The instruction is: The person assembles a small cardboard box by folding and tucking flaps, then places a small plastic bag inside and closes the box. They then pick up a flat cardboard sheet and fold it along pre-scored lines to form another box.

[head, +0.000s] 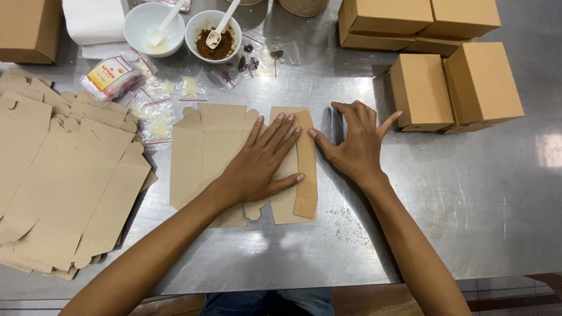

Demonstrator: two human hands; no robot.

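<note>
Cardboard blank (205, 158) flat under left hand (260, 167) fingers (281, 131), right hand (354, 146) beside.

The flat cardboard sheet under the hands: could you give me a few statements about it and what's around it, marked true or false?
1. The left hand lies flat on the cardboard sheet. True.
2. The right hand grips a spoon. False: it rests on the metal table beside the sheet's folded strip.
3. Folded boxes stand to the right. True.
4. Both bowls are empty. False: one bowl holds brown powder.
</note>
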